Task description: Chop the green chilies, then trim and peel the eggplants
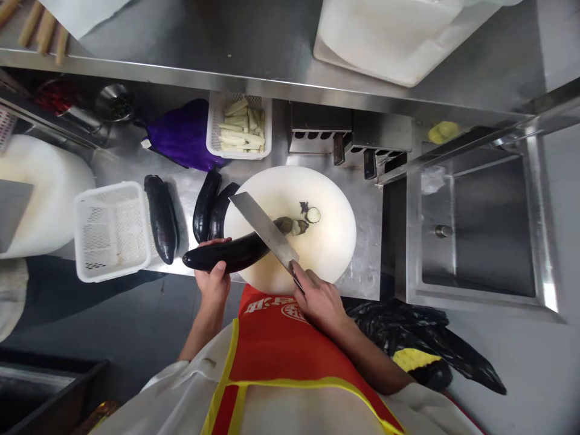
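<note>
My left hand point(212, 278) is closed around a long dark eggplant point(231, 255), whose stem end lies over the round white cutting board point(333, 205). In my right hand point(319, 296) is a cleaver point(265, 226), its handle gripped and its broad blade slanting across the eggplant near the stem. Beyond the blade, brown stem pieces point(296, 227) show on the board. A pale round slice point(313, 215) and a dark scrap of peel point(304, 207) lie close by. Whether the blade has cut into the eggplant cannot be made out.
Left of the board lie more eggplants point(162, 217) and a white basket point(113, 232). Behind are a basket of pale cut strips point(242, 127), a purple bag point(185, 136) and metal knife holders point(321, 121). A steel shelf point(254, 48) overhangs the back; a sink point(480, 223) stands right.
</note>
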`<move>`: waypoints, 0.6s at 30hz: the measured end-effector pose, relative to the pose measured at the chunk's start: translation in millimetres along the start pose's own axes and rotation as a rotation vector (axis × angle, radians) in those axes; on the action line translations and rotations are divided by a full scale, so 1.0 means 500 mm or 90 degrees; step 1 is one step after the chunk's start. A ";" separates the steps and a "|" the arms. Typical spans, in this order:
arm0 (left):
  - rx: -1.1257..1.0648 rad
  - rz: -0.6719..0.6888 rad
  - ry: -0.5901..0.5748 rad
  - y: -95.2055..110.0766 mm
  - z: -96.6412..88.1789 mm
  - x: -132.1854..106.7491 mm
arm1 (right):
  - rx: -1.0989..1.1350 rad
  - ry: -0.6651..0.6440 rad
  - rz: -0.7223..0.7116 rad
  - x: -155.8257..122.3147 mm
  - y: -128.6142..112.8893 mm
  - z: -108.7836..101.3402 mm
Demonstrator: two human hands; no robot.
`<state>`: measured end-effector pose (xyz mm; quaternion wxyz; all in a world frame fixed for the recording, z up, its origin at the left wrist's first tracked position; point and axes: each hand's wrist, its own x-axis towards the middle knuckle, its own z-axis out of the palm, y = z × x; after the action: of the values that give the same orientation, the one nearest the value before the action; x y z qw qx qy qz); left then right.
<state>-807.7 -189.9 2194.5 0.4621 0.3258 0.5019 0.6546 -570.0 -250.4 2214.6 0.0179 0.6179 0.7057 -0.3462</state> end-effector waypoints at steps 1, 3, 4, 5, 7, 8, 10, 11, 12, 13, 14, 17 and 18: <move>0.016 0.009 0.004 0.001 0.005 -0.007 | 0.003 -0.005 0.005 -0.001 -0.002 0.003; 0.063 0.019 0.009 0.004 0.014 -0.021 | 0.011 -0.015 0.018 0.001 -0.005 0.008; 0.090 0.021 0.010 0.006 0.018 -0.029 | 0.016 -0.020 0.025 0.003 -0.006 0.011; 0.115 0.023 0.010 0.008 0.022 -0.036 | 0.021 -0.023 0.030 0.005 -0.007 0.012; 0.147 0.027 0.006 0.013 0.029 -0.048 | 0.030 -0.026 0.042 0.011 -0.010 0.012; 0.156 0.031 -0.002 0.015 0.032 -0.053 | 0.034 -0.028 0.045 0.015 -0.010 0.011; 0.168 0.038 -0.028 0.021 0.039 -0.061 | 0.044 -0.033 0.052 0.020 -0.010 0.006; 0.174 0.040 -0.042 0.024 0.041 -0.063 | 0.050 -0.033 0.054 0.022 -0.010 0.002; 0.178 0.040 -0.053 0.028 0.044 -0.064 | 0.058 -0.033 0.055 0.024 -0.009 -0.002; 0.180 0.039 -0.060 0.031 0.046 -0.064 | 0.066 -0.031 0.056 0.026 -0.009 -0.005; 0.180 0.037 -0.064 0.033 0.048 -0.065 | 0.075 -0.027 0.058 0.029 -0.009 -0.009; 0.185 0.039 -0.066 0.037 0.050 -0.065 | 0.109 0.000 0.067 0.044 -0.008 -0.014; 0.187 0.039 -0.066 0.037 0.050 -0.065 | 0.125 0.016 0.067 0.051 -0.006 -0.014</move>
<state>-778.8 -212.6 2220.6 0.4141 0.4385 0.5577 0.5703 -575.9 -224.7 2209.7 -0.0333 0.6573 0.6351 -0.4044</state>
